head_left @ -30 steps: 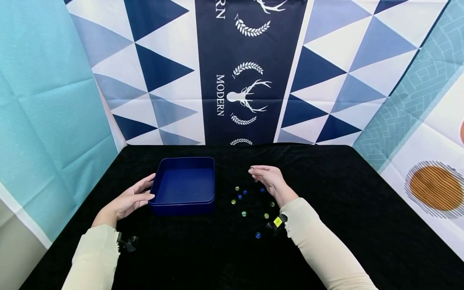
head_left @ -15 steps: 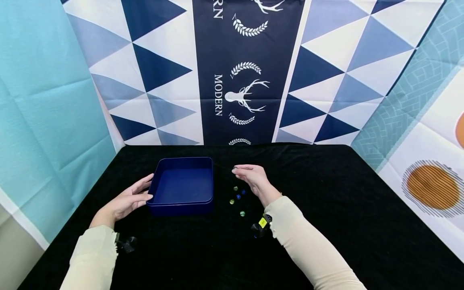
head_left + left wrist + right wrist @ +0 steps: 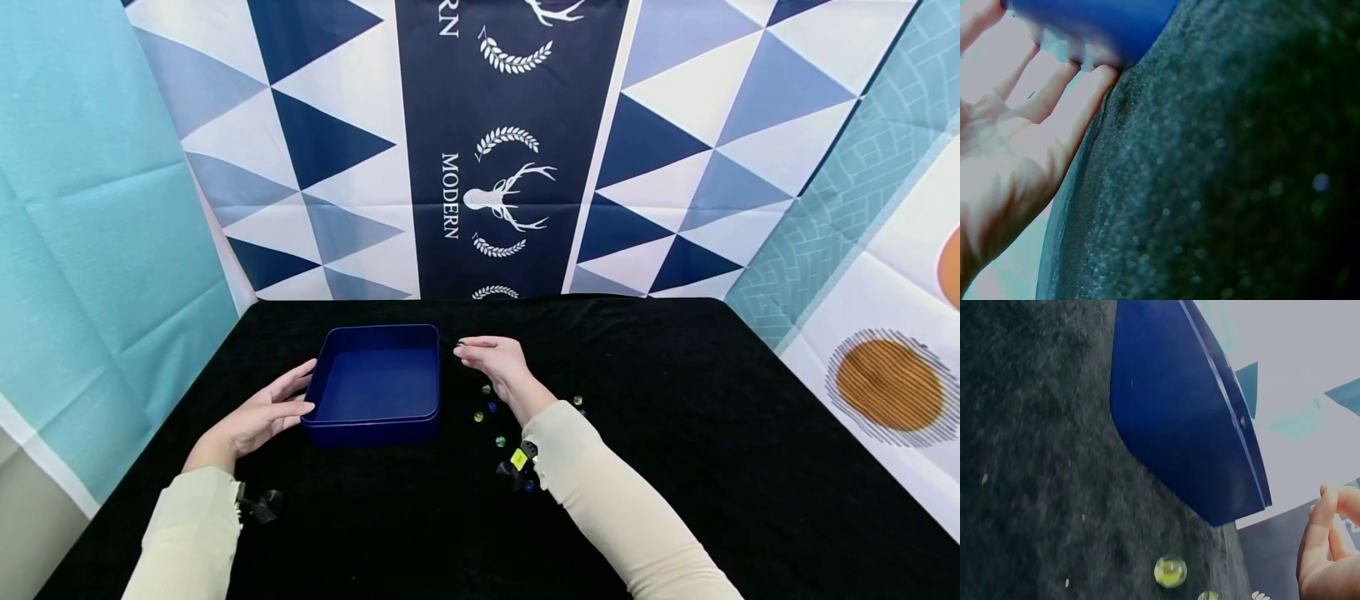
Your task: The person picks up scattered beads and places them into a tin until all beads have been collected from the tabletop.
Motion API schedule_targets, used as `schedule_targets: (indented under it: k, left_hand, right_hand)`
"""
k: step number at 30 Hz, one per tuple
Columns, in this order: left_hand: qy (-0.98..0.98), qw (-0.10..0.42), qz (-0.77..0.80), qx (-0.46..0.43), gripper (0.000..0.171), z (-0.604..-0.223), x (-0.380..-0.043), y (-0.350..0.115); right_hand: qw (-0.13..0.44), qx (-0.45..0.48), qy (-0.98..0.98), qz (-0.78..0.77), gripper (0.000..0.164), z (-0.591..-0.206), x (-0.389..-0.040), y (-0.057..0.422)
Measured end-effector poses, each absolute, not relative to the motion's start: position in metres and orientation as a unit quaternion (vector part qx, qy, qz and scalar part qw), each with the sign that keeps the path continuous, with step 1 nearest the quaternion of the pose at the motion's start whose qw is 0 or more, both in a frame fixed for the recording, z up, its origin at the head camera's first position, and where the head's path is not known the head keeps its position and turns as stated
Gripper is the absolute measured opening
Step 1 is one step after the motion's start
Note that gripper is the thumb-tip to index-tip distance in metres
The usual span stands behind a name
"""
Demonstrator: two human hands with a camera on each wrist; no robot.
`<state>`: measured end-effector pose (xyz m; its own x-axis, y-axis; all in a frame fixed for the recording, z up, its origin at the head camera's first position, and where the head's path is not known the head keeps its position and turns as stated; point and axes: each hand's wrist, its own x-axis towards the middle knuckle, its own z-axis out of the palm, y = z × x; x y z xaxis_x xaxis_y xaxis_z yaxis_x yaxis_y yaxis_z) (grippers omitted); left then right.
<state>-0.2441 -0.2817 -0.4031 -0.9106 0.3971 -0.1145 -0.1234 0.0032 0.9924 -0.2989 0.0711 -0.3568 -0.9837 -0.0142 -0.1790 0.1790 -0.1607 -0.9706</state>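
A deep blue square box (image 3: 378, 429), without a lid, stands on the black cloth. My left hand (image 3: 258, 414) rests its fairly straight fingers and thumb against the box's left side; in the left wrist view, fingertips (image 3: 1100, 78) touch the blue wall. Just past the box's right side, my right hand (image 3: 495, 362) is raised, thumb and forefinger pinching a small dark marble (image 3: 461, 343). The right wrist view shows those fingertips meeting beside the box rim, the marble mostly hidden. Glass marbles lie below the right hand, including a green one (image 3: 500, 442) and a yellow-green one (image 3: 1170, 571).
A blue marble (image 3: 528, 486) lies nearer the front, beside the right wrist camera (image 3: 510, 468). Another yellowish marble (image 3: 577, 401) sits right of the forearm. Black cloth (image 3: 675, 400) covers the table, and a patterned curtain (image 3: 330, 167) hangs behind it.
My right hand has moved left, from above the marbles to near the box's right side, still pinching. My left hand and the box stay in place.
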Motion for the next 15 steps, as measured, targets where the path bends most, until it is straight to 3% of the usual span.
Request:
schedule_targets:
  k: [15]
  left_hand:
    - [0.695, 0.192, 0.687, 0.093, 0.078, -0.4, -0.243, -0.283]
  right_hand:
    - [0.081, 0.054, 0.658, -0.747, 0.025, -0.347, -0.294, 0.026]
